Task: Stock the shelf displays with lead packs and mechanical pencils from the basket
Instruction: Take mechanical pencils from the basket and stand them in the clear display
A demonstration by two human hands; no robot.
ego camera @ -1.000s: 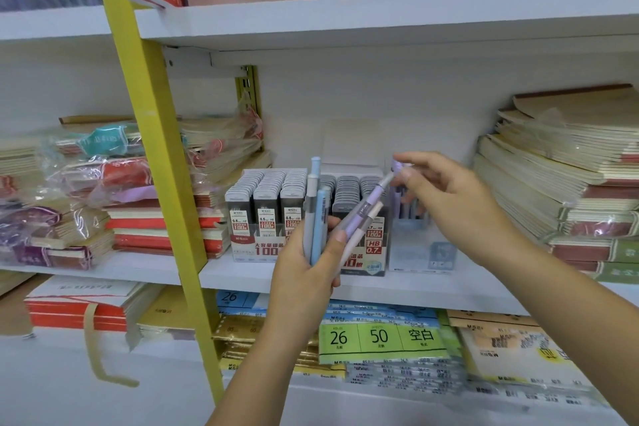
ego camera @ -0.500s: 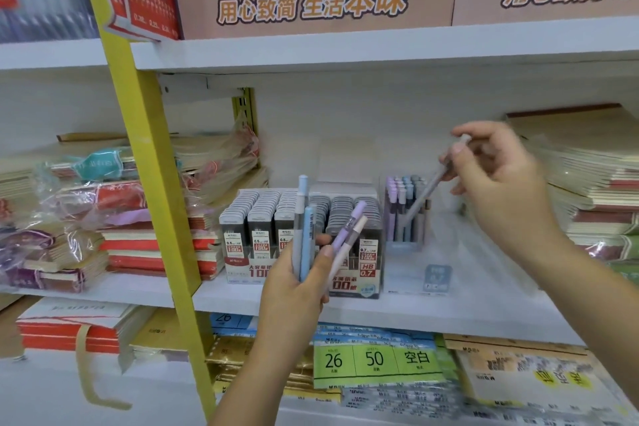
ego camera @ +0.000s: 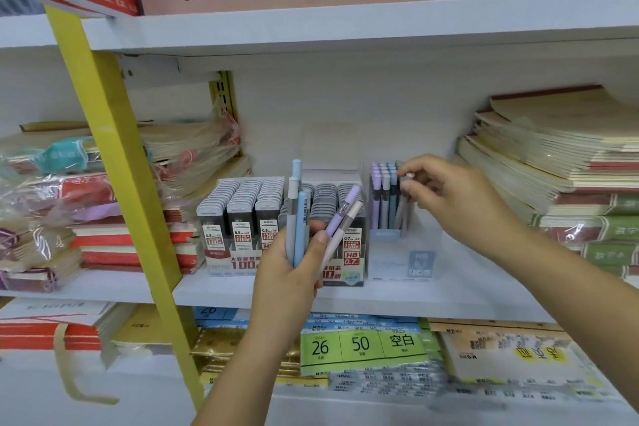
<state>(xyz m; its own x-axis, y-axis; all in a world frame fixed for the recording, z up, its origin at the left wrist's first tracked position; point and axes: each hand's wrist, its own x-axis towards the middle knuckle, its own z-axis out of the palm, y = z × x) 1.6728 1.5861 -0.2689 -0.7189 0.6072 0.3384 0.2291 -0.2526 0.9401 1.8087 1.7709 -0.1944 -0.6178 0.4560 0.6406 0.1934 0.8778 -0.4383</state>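
Several pastel mechanical pencils [ego camera: 300, 228]: fanned upright at frame centre, gripped in the left hand [ego camera: 290, 280].
Grey mechanical pencil [ego camera: 402, 214]: tilted, lower end inside the clear plastic display box [ego camera: 401, 263] right of centre, top pinched by the right hand [ego camera: 449, 197].
Dark lead packs [ego camera: 242, 211]: in rows just left of that box, on the white shelf [ego camera: 449, 301].

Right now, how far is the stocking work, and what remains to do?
Done: both lead pack displays look full, and the clear pencil box has rows of pencils at its back. In hand: the right hand pinches a grey pencil, tip inside that box. Left: the left hand grips a bundle of pencils, and the front of the box is unfilled. The basket is out of view.
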